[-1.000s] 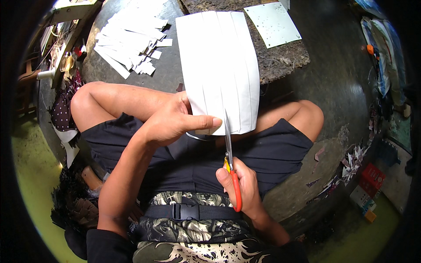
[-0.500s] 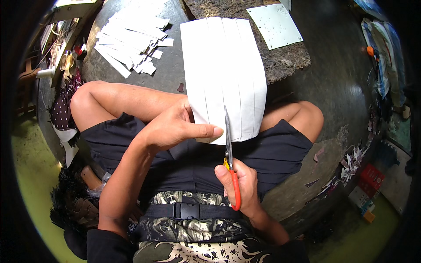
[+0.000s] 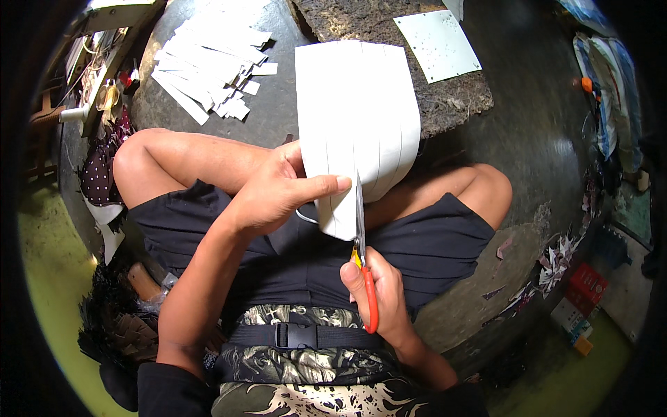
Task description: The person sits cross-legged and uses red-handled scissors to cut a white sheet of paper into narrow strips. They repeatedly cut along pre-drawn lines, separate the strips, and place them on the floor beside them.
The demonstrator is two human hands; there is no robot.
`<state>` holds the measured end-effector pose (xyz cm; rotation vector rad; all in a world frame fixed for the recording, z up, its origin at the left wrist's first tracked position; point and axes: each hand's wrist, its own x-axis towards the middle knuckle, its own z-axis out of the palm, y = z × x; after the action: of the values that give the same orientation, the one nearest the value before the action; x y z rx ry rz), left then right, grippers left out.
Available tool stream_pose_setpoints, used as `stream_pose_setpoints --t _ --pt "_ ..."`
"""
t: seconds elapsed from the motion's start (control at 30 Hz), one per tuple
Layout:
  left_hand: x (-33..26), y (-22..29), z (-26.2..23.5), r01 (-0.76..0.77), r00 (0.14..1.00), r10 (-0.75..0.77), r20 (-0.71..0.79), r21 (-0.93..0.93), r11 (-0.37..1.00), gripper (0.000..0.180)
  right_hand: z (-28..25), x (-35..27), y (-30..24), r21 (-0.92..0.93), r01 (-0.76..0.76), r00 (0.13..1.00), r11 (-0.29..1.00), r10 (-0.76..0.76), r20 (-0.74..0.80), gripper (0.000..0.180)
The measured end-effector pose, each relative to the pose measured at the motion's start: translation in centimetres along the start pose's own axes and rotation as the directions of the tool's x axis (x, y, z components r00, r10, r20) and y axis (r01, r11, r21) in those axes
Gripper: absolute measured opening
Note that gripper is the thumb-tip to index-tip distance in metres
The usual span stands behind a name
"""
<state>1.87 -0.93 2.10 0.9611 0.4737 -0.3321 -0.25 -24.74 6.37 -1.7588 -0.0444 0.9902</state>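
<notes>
White paper sheet (image 3: 358,118), creased into long parallel strips, is held up over the lap of a seated person and hangs above the crossed bare knees. The left hand (image 3: 278,191) grips its lower left edge: the thumb lies flat across the front of the sheet, pressed toward the fingers curled behind it, pinching the paper. Scissors (image 3: 363,254) with orange handles point straight up into the sheet's bottom edge, the steel blades lying along one crease. The right hand (image 3: 379,295) holds them from below, its fingers curled tight around the handles; whether the blades are parted or closed cannot be told from this view.

Black shorts (image 3: 445,240) cover the lap beneath, and a black strap with a plastic buckle (image 3: 292,336) crosses the waist over a patterned shirt. Ahead of the knees, on the dark floor, lies a heap of cut white paper strips (image 3: 205,69) to the left. A smaller pale sheet (image 3: 438,45) rests on a rough stone slab (image 3: 417,104) to the right. Torn paper scraps (image 3: 556,260) lie scattered at far right.
</notes>
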Motion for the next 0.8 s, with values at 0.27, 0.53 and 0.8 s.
stream_pose_setpoints --t 0.27,0.53,0.8 --pt "-0.39 -0.04 0.21 -0.049 0.998 0.049 -0.03 -0.007 0.999 0.041 0.41 0.12 0.26 0.061 0.008 1.0 0.998 -0.009 0.015 0.046" --pt "-0.5 -0.03 0.93 -0.028 0.999 0.029 -0.03 0.007 1.0 0.042 0.54 0.02 0.1 0.067 -0.052 0.998 0.996 0.053 -0.018 0.049" --pt "-0.66 -0.04 0.85 -0.004 1.0 0.005 -0.005 0.027 1.0 0.041 0.82 0.22 0.3 0.051 0.007 0.999 0.999 -0.005 -0.05 0.052"
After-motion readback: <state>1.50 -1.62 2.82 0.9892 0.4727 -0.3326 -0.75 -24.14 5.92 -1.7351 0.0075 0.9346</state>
